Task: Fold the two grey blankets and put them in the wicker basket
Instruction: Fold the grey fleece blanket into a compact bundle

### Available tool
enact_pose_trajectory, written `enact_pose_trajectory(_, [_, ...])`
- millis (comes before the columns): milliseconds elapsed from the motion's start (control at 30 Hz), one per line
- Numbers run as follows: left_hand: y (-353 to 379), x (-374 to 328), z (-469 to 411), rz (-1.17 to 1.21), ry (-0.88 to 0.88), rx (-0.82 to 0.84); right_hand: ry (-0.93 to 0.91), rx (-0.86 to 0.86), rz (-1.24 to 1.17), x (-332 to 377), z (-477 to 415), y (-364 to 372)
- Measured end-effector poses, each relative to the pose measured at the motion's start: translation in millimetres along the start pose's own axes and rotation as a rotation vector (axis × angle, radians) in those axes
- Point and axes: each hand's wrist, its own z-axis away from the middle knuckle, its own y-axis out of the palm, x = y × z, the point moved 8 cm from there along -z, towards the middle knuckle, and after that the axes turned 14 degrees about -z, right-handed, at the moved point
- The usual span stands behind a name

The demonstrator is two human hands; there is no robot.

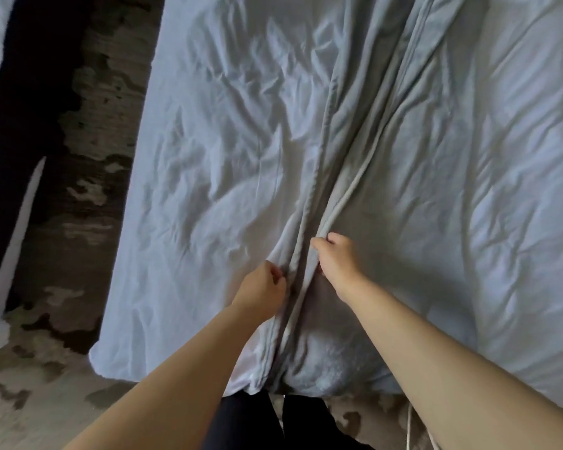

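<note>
A grey blanket (452, 177) lies spread over the right half of the bed, its hemmed edges bunched into long ridges down the middle. My right hand (337, 261) pinches one ridge of the blanket's edge at the near end. My left hand (264, 289) is closed on the neighbouring fold just to the left, close beside the right hand. The near end of the blanket hangs over the bed's front edge. No wicker basket is in view. I cannot tell a second blanket apart from this one.
A wrinkled white sheet (215, 157) covers the left half of the bed. A patterned brown and beige carpet (78, 222) runs along the left side and in front. My dark trouser legs (257, 420) stand at the bed's front edge. A white cord (409, 430) hangs bottom right.
</note>
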Motion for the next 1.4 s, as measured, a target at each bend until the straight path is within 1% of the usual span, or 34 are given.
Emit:
enact_pose_trajectory(67, [5.9,-3.4,4.8,-0.025,0.028,0.052,-0.029,0.021,-0.093,6.8,8.6,4.0])
enact_pose_trajectory(100, [6.2,-3.3,6.7,-0.075,0.030,0.053,-0.037,0.021,-0.131,7.9,11.7,4.0])
enact_pose_trajectory(167, [4.4,-3.4,8.5,-0.189,0.035,0.033,-0.029,0.007,-0.216,7.0,15.4,2.8])
enact_pose_trajectory(233, [0.8,0.2,10.5,-0.191,0.010,0.003,-0.027,-0.018,-0.294,6.3,18.6,1.8])
enact_pose_trajectory(300, [-9.7,11.0,14.8,-0.075,-0.054,-0.084,-0.035,-0.023,-0.390,7.5,21.4,6.0])
enact_pose_trajectory(400, [-27.0,44.2,27.4,0.160,-0.179,-0.278,0.008,0.002,-0.571,8.1,25.6,26.0])
enact_pose_trajectory(467, [-31.1,61.8,37.7,0.292,-0.219,-0.375,0.035,0.033,-0.623,7.1,26.8,46.6])
enact_pose_trajectory(500, [-29.7,67.8,40.9,0.374,-0.219,-0.401,0.044,0.070,-0.610,5.2,26.9,58.7])
enact_pose_trajectory(567, [-20.9,70.2,41.2,0.508,-0.192,-0.373,0.135,0.220,-0.541,-4.7,30.4,87.8])
enact_pose_trajectory(600, [-16.0,68.1,38.6,0.485,-0.165,-0.347,0.211,0.281,-0.489,-13.7,32.4,96.9])
enact_pose_trajectory(667, [-7.6,57.1,34.5,0.275,-0.110,-0.283,0.272,0.361,-0.410,-22.1,34.5,98.9])
enact_pose_trajectory(700, [-4.6,51.4,33.4,0.187,-0.093,-0.297,0.267,0.384,-0.395,-22.5,33.1,93.5])
enact_pose_trajectory(733, [-3.1,44.3,34.6,0.147,-0.083,-0.314,0.251,0.399,-0.381,-21.9,30.2,84.4])
enact_pose_trajectory(800, [0.8,30.5,36.7,0.127,-0.090,-0.339,0.185,0.401,-0.339,-21.2,22.2,56.3])
enact_pose_trajectory(867, [6.2,18.2,37.8,0.074,-0.110,-0.336,0.148,0.355,-0.267,-31.6,13.7,16.3])
enact_pose_trajectory(933, [13.7,10.6,37.5,-0.015,-0.141,-0.310,0.142,0.243,-0.195,-54.8,-1.4,-34.4])
enact_pose_trajectory(1033, [23.0,6.2,43.0,-0.097,-0.201,-0.300,0.147,0.020,-0.083,-103.6,-24.5,-124.0])
enact_pose_trajectory(1100, [28.2,7.0,48.6,-0.111,-0.241,-0.317,0.161,-0.121,0.100,-136.7,-33.0,-183.0])
enact_pose_trajectory(1167, [31.8,10.5,55.1,-0.111,-0.266,-0.339,0.184,-0.301,0.273,-162.1,-33.2,-237.5])
enact_pose_trajectory(1233, [37.0,17.6,63.5,-0.126,-0.304,-0.341,0.249,-0.439,0.283,-182.2,-26.1,-275.8])
enact_pose_trajectory(1300, [43.1,26.8,73.9,-0.106,-0.343,-0.351,0.270,-0.483,0.225,-196.1,-23.6,-296.2])
enact_pose_trajectory(1400, [48.4,35.2,89.0,-0.027,-0.345,-0.403,0.212,-0.380,0.037,-209.2,-29.9,-302.1])
